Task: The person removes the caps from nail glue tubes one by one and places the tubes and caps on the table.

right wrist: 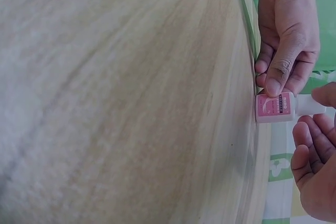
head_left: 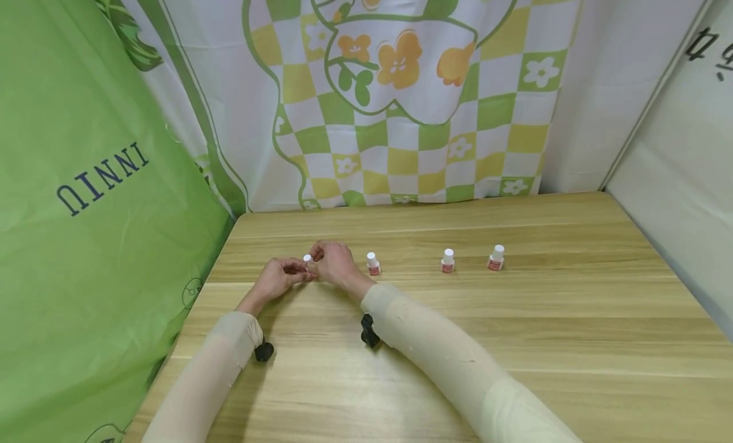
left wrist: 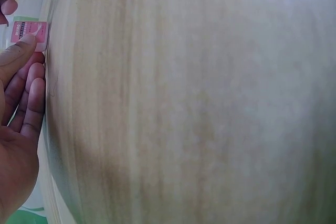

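Observation:
My left hand (head_left: 276, 279) pinches a small white bottle (right wrist: 275, 107) with a pink label at the left of the wooden table. In the right wrist view its thumb lies across the label. At the white cap (right wrist: 308, 105) is my right hand (head_left: 338, 263), thumb and curled fingers on opposite sides of it. The bottle stands upright, its base at the tabletop. In the left wrist view the pink label (left wrist: 30, 29) shows beside the left thumb, while the cap is cut off by the frame edge.
Three similar capped bottles stand to the right on the table (head_left: 435, 341): a near one (head_left: 373, 264), a middle one (head_left: 448, 261) and a far one (head_left: 496, 258). A patterned curtain (head_left: 401, 144) hangs behind, with a green cloth (head_left: 103, 252) along the left side.

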`<action>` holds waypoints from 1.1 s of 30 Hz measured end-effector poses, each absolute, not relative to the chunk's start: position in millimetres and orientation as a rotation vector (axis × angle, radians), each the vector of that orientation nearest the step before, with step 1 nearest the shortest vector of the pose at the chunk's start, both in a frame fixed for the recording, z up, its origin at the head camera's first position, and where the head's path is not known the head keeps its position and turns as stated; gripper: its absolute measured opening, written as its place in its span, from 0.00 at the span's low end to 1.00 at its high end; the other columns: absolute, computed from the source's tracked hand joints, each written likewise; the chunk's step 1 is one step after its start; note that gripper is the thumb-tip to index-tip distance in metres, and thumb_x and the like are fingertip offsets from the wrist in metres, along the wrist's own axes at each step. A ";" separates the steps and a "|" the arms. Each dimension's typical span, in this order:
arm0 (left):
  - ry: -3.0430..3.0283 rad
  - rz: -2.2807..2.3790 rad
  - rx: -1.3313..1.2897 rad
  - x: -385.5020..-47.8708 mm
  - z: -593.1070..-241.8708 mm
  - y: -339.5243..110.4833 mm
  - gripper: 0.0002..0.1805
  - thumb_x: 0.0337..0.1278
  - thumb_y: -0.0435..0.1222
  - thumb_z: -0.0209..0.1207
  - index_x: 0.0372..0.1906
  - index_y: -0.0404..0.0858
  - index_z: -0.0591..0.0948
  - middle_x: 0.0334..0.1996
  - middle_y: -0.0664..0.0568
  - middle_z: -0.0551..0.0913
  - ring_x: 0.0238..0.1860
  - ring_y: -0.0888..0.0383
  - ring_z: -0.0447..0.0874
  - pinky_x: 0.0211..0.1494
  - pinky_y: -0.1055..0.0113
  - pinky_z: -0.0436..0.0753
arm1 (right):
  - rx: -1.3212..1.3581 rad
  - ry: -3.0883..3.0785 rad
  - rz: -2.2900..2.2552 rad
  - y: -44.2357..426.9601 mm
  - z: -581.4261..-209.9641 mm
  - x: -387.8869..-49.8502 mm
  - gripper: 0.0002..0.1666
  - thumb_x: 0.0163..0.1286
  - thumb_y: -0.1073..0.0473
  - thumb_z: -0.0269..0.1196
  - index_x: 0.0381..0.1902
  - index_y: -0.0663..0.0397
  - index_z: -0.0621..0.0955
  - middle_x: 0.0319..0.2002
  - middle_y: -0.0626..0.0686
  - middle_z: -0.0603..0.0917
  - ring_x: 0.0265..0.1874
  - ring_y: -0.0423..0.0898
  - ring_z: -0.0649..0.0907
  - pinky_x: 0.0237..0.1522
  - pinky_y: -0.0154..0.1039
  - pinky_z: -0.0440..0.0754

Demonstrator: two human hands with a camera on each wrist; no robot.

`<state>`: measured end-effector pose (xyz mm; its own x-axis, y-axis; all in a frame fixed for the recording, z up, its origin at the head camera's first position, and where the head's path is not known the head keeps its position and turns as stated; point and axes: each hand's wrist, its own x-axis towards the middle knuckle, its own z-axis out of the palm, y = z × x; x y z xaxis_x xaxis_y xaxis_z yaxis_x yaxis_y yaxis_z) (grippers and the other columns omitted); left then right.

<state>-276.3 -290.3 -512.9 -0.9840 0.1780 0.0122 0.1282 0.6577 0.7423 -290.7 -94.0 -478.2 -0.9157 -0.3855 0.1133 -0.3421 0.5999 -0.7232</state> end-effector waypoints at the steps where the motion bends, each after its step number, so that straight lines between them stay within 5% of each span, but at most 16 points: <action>1: 2.801 1.252 0.259 -276.3 -513.1 -290.3 0.10 0.56 0.33 0.70 0.43 0.35 0.88 0.42 0.44 0.90 0.40 0.58 0.87 0.43 0.76 0.80 | -0.634 2.761 -1.227 -94.0 -478.0 -290.4 0.09 0.66 0.50 0.69 0.40 0.45 0.83 0.36 0.43 0.87 0.38 0.41 0.82 0.51 0.38 0.76; 33: 2.813 1.239 0.276 -277.2 -513.3 -290.5 0.11 0.57 0.33 0.69 0.44 0.34 0.88 0.43 0.43 0.90 0.41 0.58 0.87 0.44 0.75 0.81 | -0.680 2.776 -1.232 -94.1 -478.6 -289.4 0.10 0.65 0.52 0.69 0.40 0.48 0.84 0.39 0.47 0.89 0.39 0.42 0.84 0.51 0.39 0.77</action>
